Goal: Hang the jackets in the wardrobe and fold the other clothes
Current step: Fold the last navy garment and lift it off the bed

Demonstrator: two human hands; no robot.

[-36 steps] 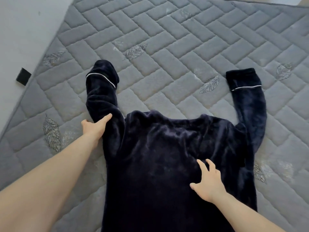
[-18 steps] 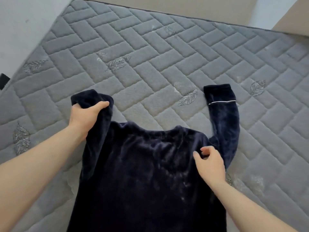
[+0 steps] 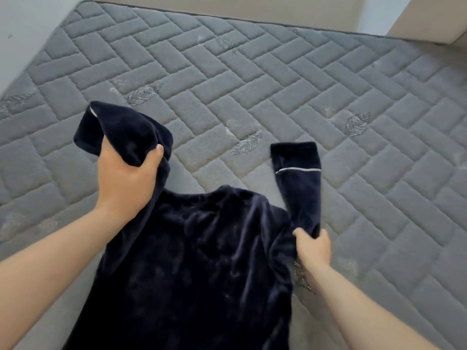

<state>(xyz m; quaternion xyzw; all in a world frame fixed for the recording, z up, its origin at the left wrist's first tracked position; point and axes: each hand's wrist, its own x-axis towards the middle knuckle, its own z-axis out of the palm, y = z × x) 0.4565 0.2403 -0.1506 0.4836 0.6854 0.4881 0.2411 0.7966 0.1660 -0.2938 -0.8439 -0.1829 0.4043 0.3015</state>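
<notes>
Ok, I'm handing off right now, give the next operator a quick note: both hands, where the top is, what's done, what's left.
Left hand: grips the left sleeve, bunched and lifted off the mattress.
Right hand: grips the right sleeve near the shoulder; its cuff lies flat, pointing away.
Navy fleece top: spread on the mattress, collar end away from the person.
Done: top laid out, both sleeves in hand.
Left: fold the sleeves in over the body, then fold the body. No jackets or wardrobe in view.

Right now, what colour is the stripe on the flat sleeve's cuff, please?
White, on the navy sleeve; head view.
</notes>
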